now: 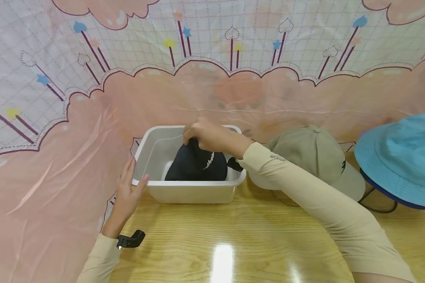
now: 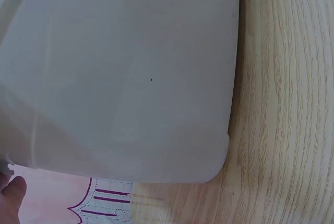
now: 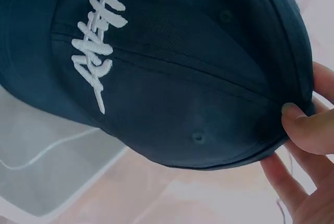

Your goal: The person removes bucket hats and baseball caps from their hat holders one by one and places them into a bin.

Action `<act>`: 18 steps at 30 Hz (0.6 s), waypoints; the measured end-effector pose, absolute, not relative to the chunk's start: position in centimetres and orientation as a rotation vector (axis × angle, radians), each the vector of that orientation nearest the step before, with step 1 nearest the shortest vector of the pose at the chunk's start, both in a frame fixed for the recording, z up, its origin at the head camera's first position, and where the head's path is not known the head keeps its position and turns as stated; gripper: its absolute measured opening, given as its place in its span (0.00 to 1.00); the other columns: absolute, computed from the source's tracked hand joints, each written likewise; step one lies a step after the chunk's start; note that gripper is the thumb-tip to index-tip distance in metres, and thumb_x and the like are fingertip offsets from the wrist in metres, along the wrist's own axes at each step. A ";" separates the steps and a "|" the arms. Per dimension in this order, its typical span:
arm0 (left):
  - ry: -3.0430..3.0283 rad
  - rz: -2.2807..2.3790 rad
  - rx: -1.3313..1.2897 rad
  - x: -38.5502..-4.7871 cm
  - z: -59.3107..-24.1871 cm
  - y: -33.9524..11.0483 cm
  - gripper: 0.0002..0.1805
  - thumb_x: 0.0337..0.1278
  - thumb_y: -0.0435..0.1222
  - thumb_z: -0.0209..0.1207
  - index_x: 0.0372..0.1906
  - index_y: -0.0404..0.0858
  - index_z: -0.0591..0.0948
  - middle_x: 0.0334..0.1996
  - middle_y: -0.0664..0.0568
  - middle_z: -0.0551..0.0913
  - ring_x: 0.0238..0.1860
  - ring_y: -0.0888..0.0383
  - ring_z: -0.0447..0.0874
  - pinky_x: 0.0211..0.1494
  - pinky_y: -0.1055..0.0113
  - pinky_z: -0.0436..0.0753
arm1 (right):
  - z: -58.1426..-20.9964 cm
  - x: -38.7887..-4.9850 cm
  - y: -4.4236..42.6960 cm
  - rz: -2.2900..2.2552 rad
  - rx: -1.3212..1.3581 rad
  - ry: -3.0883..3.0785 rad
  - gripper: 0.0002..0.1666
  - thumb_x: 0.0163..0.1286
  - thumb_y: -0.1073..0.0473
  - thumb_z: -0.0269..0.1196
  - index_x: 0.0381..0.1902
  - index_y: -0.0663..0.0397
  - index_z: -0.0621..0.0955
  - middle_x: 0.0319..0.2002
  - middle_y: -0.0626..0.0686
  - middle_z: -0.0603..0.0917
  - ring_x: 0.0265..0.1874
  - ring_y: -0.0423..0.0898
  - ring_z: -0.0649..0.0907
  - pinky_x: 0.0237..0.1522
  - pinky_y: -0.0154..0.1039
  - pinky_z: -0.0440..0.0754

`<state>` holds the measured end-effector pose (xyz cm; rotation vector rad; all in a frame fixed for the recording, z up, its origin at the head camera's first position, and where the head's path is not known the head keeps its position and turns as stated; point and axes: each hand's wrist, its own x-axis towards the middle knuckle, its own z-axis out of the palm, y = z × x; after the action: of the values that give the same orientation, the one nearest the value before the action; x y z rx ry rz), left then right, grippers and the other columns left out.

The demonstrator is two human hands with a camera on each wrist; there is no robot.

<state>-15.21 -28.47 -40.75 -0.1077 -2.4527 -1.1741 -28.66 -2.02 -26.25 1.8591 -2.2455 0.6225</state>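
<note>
A dark navy baseball cap (image 1: 189, 165) with white embroidered lettering is inside the light grey plastic bin (image 1: 194, 192), partly below its front rim. My right hand (image 1: 212, 135) reaches over the bin and pinches the cap by its crown. In the right wrist view, the thumb presses on the top of the cap (image 3: 156, 88), with other fingers behind the fabric. At the bin's front left corner, my left hand (image 1: 127, 192) touches the rim with fingers extended and thumb spread. The left wrist view is mostly filled by the bin's outer wall (image 2: 130, 78).
To the bin's right, a khaki cap (image 1: 301, 153) stands on the wooden table (image 1: 198, 243), partly behind my right forearm. Farther right is a light blue bucket hat (image 1: 400, 157) over a dark blue brim. A patterned pink and white cloth (image 1: 184, 94) hangs behind.
</note>
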 end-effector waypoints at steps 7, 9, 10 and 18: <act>-2.445 -1.191 -0.112 -15.1 -40.8 -28.5 0.39 0.65 0.40 0.54 0.74 0.35 0.50 0.74 0.48 0.46 0.73 0.44 0.42 0.69 0.39 0.45 | -27.9 -28.1 -3.5 0.402 1.809 -2.510 0.27 0.52 0.82 0.49 0.36 0.55 0.87 0.39 0.49 0.85 0.43 0.47 0.80 0.49 0.37 0.75; -2.437 -1.197 -0.125 -15.2 -40.8 -28.5 0.38 0.65 0.39 0.54 0.74 0.34 0.50 0.74 0.47 0.47 0.73 0.45 0.43 0.70 0.41 0.45 | -28.4 -28.0 -3.9 0.346 1.799 -2.562 0.26 0.53 0.81 0.50 0.37 0.54 0.86 0.40 0.48 0.85 0.44 0.47 0.79 0.49 0.37 0.75; -2.434 -1.199 -0.131 -15.2 -40.8 -28.5 0.38 0.65 0.39 0.54 0.74 0.34 0.50 0.74 0.47 0.47 0.73 0.45 0.43 0.70 0.41 0.45 | -28.6 -27.9 -4.1 0.318 1.786 -2.584 0.26 0.53 0.81 0.51 0.38 0.53 0.86 0.40 0.48 0.85 0.44 0.47 0.79 0.48 0.37 0.75; -2.441 -1.192 -0.114 -14.9 -40.9 -28.4 0.38 0.65 0.40 0.54 0.74 0.34 0.51 0.74 0.47 0.47 0.72 0.44 0.45 0.70 0.43 0.47 | -29.5 -27.7 -5.7 0.195 1.735 -2.664 0.24 0.56 0.78 0.54 0.42 0.51 0.86 0.44 0.48 0.84 0.46 0.47 0.79 0.50 0.38 0.75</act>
<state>-14.94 -28.42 -40.86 -0.1137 -2.4415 -1.1922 -27.71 -5.66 -29.55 1.7349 -2.6640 0.1948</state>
